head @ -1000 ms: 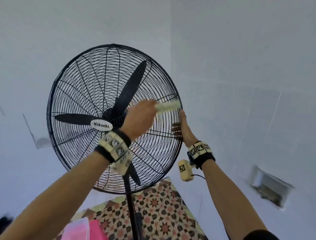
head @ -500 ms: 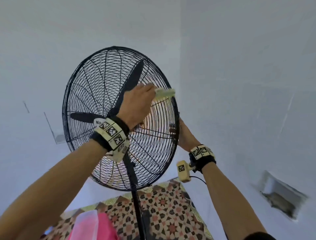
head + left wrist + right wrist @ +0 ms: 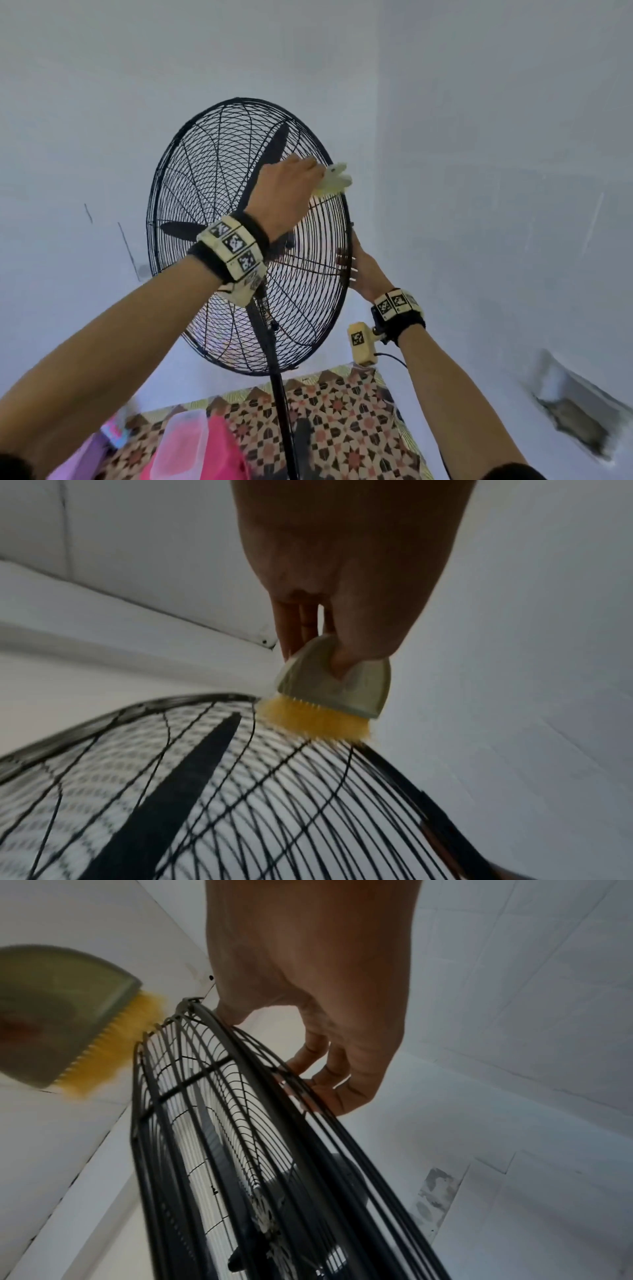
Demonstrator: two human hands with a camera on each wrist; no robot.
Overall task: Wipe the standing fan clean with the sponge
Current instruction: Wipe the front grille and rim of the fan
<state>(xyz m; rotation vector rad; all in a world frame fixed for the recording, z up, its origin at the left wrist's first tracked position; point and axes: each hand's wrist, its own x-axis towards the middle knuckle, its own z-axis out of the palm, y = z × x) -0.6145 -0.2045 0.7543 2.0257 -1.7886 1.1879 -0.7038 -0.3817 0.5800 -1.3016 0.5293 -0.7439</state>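
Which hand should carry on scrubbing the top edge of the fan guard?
The left hand. It already grips the brush, bristles on the guard near its upper rim. The right hand holds the guard's side edge, steadying the fan.

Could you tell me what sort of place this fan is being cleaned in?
Probably a plain room in a home. The standing fan stands in a corner of bare white walls, on a patterned floor mat, with pink plastic containers beside its pole.
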